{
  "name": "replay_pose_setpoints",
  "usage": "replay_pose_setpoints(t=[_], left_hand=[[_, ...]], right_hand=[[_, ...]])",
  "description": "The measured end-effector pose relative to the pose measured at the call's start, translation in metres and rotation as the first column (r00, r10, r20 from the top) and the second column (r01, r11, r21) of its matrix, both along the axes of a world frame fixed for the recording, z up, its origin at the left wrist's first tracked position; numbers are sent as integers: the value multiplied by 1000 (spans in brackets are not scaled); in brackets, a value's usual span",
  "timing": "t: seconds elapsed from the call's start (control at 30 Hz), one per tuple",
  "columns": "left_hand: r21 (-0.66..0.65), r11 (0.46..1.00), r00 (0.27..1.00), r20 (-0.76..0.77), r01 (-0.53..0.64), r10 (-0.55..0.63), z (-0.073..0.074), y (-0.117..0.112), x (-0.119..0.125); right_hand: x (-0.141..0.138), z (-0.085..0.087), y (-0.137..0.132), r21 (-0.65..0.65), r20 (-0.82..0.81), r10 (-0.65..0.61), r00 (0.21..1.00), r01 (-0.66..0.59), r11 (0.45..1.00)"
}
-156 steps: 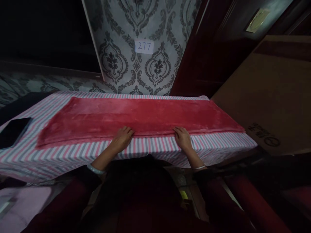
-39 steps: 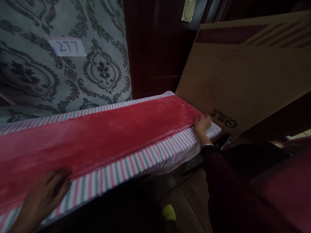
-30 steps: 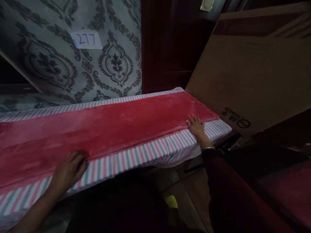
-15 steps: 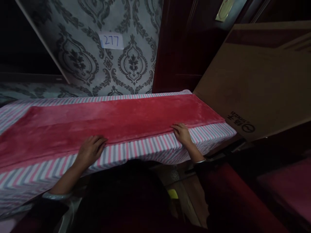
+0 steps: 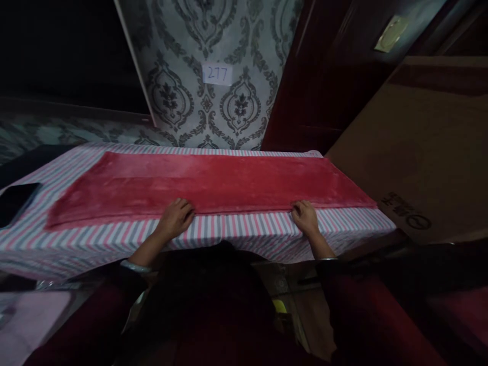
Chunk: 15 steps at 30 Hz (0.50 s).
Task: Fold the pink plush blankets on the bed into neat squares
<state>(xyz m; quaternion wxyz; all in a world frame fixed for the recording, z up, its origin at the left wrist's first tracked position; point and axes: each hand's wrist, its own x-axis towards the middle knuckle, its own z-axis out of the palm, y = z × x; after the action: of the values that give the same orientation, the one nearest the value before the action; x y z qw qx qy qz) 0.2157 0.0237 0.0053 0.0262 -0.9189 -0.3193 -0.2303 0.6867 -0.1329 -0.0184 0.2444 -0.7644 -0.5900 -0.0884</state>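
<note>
A long red plush blanket (image 5: 236, 183), folded flat in layers, lies lengthwise on a table covered with a pink, grey and white striped cloth (image 5: 236, 227). At its near edge, left of the middle, my left hand (image 5: 176, 218) has its fingers curled over the fabric, thumb toward the right. My right hand (image 5: 305, 216) pinches the same edge farther right. Both hands rest low on the table, and the undersides of their fingers are hidden. The blanket's layered edge runs nearly straight between them.
A large cardboard box (image 5: 419, 152) leans by the table's right end. At the left end lies a dark, flat phone-like object (image 5: 17, 201). Behind stand a dark screen (image 5: 72, 61), patterned wallpaper with a card (image 5: 217, 74) reading 277, and a dark red door (image 5: 324, 76).
My view has swung left, bringing the blanket's left end and the dark flat object into sight. Both hands stay at the blanket's near edge, now slightly closer together.
</note>
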Motion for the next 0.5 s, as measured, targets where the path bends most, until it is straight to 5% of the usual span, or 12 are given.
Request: replay_pose_setpoints(t=[0.13,0.27,0.37,0.5], left_hand=[[-12,1000,1000,-17,-22,22,-3,-2,0],[-44,999,1000,-24,-17,16,-4,-8,3],[-65,998,999,-34,-5,2,-3,-14,4],[-68,998,997,-70,-15,10,-2,-19,-1]], right_hand=[[-31,4,3,88,15,17,1000,-19,996],[-92,6,19,125,27,207,978,-209,970],[-127,-2,31,98,14,310,951,-309,946],[-138,-20,40,69,4,356,935,-355,932]])
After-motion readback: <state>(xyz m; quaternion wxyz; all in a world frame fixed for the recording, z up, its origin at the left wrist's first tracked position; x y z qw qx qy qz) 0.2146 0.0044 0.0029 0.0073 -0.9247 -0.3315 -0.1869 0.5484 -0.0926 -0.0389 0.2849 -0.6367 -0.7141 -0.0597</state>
